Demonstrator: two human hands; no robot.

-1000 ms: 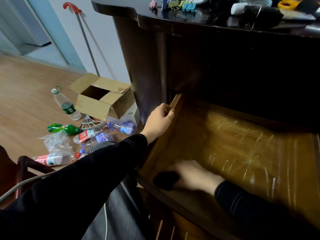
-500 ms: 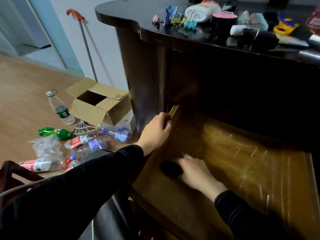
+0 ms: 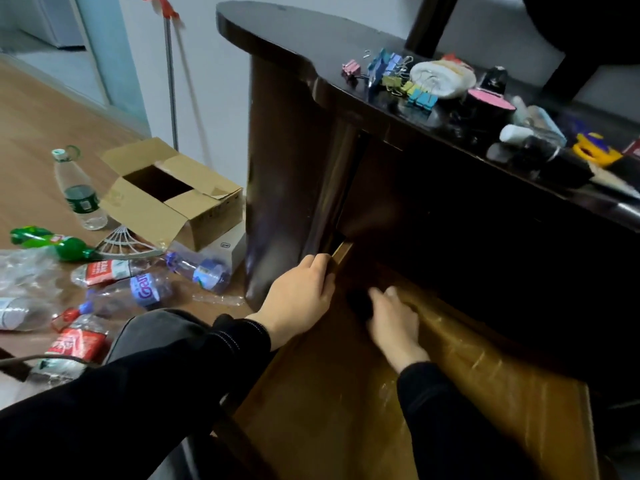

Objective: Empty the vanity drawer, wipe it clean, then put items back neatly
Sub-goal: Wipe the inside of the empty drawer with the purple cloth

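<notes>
Amber wood, scuffed and glossy, lies under me: the amber wooden vanity drawer [image 3: 485,393] stands pulled well out of the dark lacquered desk [image 3: 277,32], and I see nothing in it but my small dark wiping cloth [image 3: 360,303]; so I judge the emptying done and the wiping in hand. My left hand [image 3: 301,299] grasps the drawer's left side wall near the back, fingers curled over its rim; I hold there, I think, so the drawer does not slide or twist while I rub. My right hand [image 3: 391,320] presses on the cloth at the back left corner, just beside the left hand; blur keeps me from telling whether the fingers curl round the cloth or lie flat on it.

What came out waits on the desk, close enough to return: coloured metal binder clips [image 3: 391,77], a rolled white towel [image 3: 446,77], a round black tin with a pink top [image 3: 488,103]; they sit near the desk's front edge, above the drawer. An open brown cardboard box [image 3: 194,216] and a clear plastic bottle with a green label [image 3: 81,195] are on the wooden floor [image 3: 34,116], well apart from my work.

That corner is tight; side wall to the left, the desk's dark front above. Open room lies rightward and toward me across the drawer floor; long strokes belong there, short careful ones at the walls.
</notes>
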